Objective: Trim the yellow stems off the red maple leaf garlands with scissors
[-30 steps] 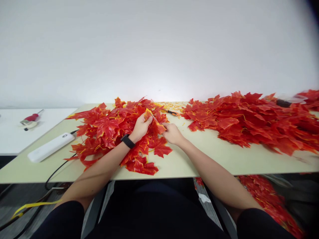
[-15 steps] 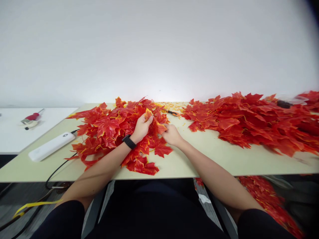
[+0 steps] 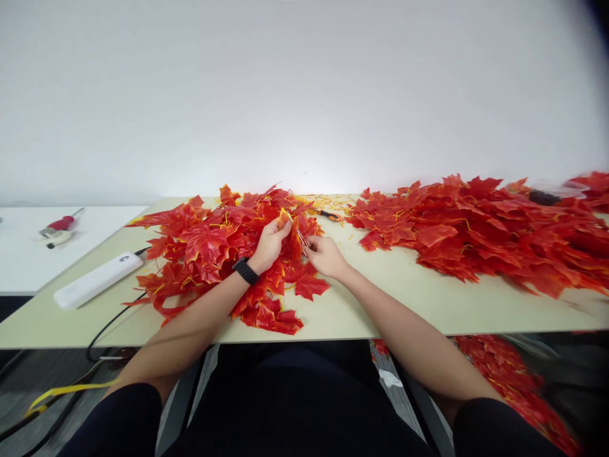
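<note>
My left hand (image 3: 271, 244), with a black watch band at the wrist, pinches a red artificial maple leaf (image 3: 284, 217) with a yellow edge. Close to its right, my right hand (image 3: 325, 255) is closed around what look like small metal snips (image 3: 303, 241), their tip pointing up and left towards the leaves. Most of that tool is hidden by my fingers. Both hands are above a loose pile of red artificial maple leaves (image 3: 204, 244) with thin yellow stems.
A larger heap of red leaves (image 3: 476, 228) covers the table's right side. Behind my hands lie yellow scraps (image 3: 328, 202) and an orange-and-black handled tool (image 3: 329, 216). A white oblong device (image 3: 98, 279) with a black cable is at left. More leaves (image 3: 514, 381) sit below the table edge.
My right hand has drawn slightly back, and the metal tool in it now shows. The leaf that was between my hands no longer spreads across to the right hand. My left hand barely moved.
</note>
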`<state>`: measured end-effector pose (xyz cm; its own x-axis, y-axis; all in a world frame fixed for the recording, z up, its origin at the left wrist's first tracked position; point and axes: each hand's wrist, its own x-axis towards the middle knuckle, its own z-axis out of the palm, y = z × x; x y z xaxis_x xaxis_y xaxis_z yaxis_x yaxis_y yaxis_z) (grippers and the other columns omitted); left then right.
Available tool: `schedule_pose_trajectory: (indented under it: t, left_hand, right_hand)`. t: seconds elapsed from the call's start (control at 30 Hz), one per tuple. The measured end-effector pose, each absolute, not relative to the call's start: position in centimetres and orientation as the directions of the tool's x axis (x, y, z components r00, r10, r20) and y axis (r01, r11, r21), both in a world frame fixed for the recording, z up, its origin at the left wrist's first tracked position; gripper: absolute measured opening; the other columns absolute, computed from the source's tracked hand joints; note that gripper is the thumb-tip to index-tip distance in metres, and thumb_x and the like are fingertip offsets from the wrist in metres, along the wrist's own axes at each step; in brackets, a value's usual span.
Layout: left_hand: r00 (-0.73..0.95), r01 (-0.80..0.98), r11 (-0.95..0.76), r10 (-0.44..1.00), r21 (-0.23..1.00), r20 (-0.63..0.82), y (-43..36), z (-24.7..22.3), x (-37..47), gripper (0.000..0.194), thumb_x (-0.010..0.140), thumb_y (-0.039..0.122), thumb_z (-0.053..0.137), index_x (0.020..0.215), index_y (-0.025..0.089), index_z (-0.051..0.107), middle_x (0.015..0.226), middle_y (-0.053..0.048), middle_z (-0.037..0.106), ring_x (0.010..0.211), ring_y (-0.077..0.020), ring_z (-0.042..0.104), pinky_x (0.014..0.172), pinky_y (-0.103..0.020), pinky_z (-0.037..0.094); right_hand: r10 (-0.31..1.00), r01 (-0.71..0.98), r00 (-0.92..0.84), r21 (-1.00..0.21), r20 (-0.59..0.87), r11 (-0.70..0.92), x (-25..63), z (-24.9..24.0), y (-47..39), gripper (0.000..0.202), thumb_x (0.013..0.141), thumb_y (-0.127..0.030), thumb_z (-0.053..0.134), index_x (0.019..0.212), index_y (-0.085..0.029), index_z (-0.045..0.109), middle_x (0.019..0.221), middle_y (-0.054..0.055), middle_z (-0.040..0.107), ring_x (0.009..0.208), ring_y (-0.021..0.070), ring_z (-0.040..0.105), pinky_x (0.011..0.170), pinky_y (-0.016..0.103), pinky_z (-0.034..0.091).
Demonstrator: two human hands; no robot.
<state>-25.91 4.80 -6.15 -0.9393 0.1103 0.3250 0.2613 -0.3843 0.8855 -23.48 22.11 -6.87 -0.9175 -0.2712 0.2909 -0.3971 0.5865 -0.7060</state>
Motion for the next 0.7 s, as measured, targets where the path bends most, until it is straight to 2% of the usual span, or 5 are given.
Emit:
schedule_pose_trajectory:
  t: [0.37,0.53,0.7]
  left_hand:
    - [-0.939,0.312,-0.338,0.033,0.888,0.343,4.75,-6.2,-26.0,0.038,0.079,0.046,0.086,0.095,0.014,0.071,0.089,-0.002,0.072,0.079,-0.0125,0.061,0.077,-0.024,0.049]
    - [-0.939,0.327,-0.309,-0.004,0.893,0.343,4.7,-6.34,-26.17,0.03,0.084,0.041,0.082,0.097,0.015,0.071,0.091,-0.002,0.072,0.081,-0.0134,0.061,0.08,-0.025,0.048]
    - [-0.937,0.337,-0.3,-0.013,0.892,0.35,4.69,-6.45,-26.43,0.027,0.086,0.039,0.079,0.098,0.016,0.072,0.094,-0.002,0.072,0.085,-0.0142,0.062,0.085,-0.026,0.048]
  right_hand:
    - [-0.272,-0.399,-0.916,-0.74,0.295,0.542,-23.57,-7.35,21.79,0.029,0.093,-0.028,0.055,0.066,-0.018,0.048,0.064,0.001,0.06,0.061,0.0124,0.05,0.06,0.026,0.032]
    - [-0.261,-0.375,-0.925,-0.767,0.276,0.521,-23.68,-7.45,21.5,0.031,0.091,-0.03,0.055,0.064,-0.018,0.047,0.063,0.001,0.058,0.062,0.0123,0.05,0.062,0.026,0.034]
    - [-0.255,-0.368,-0.927,-0.787,0.274,0.495,-23.69,-7.49,21.5,0.039,0.09,-0.043,0.058,0.062,-0.019,0.046,0.061,0.001,0.056,0.06,0.0125,0.047,0.061,0.027,0.035]
